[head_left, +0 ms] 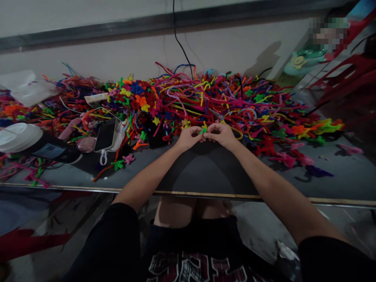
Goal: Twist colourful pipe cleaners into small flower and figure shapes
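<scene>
Between my fingertips sits a small green pipe-cleaner flower point(203, 129) with a bit of yellow showing. My left hand point(190, 138) pinches it from the left. From the other side my right hand point(219, 134) grips it, thumb and fingers closed together. Just behind both hands spreads a big heap of coloured pipe cleaners point(188, 94), some straight and some bent into flower shapes. Scissors point(217, 114) lie in the heap just beyond my right hand. A dark phone-like object point(155, 135) rests left of my left hand, partly covered.
On the left stand a dark cup with a white lid point(55, 145), a pink hairbrush point(85, 144) and a phone point(105, 134). A white plastic bag point(31, 88) lies behind them. The table edge point(205, 194) runs above my lap. Red chairs point(346, 74) are at the right.
</scene>
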Demonstrator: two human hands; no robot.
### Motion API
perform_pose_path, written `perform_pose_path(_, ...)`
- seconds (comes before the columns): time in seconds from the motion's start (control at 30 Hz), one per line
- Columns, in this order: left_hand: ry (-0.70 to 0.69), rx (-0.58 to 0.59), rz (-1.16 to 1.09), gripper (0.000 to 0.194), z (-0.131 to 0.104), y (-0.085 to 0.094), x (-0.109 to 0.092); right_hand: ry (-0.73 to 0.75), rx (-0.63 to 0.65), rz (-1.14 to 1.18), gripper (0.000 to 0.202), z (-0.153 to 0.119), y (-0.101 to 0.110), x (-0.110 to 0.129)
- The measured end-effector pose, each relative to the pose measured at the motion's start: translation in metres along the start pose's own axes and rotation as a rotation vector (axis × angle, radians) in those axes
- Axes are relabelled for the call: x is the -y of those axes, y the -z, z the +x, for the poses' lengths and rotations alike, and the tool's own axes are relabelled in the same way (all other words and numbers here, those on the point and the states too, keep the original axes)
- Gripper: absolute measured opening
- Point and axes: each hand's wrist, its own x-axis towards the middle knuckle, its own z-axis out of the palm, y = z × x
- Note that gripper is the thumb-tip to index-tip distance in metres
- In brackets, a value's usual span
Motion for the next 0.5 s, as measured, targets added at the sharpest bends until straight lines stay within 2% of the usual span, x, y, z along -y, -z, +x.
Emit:
perform_pose_path(0.13, -0.045, -0.015, 0.105, 0.027, 0.001, -0.001, 0.002, 0.069, -0.010, -0.041, 0.039, 0.001, 0.002, -0.006)
perform_pose_path(0.23, -0.120, -0.135, 0.258, 0.016, -0.002, -0.004, 0.000, 0.156, -0.035, -0.096, 0.032, 0.001, 0.002, -0.005)
perform_pose_path(0.33, -0.178, -0.223, 0.407, 0.015, -0.005, -0.008, -0.005, 0.187, -0.111, -0.189, 0.026, -0.002, 0.001, -0.003)
perform_pose_path(0.5, -0.189, -0.333, 0.421, 0.016, -0.006, -0.008, -0.011, 0.166, -0.201, -0.262, 0.027, -0.003, -0.001, -0.001)
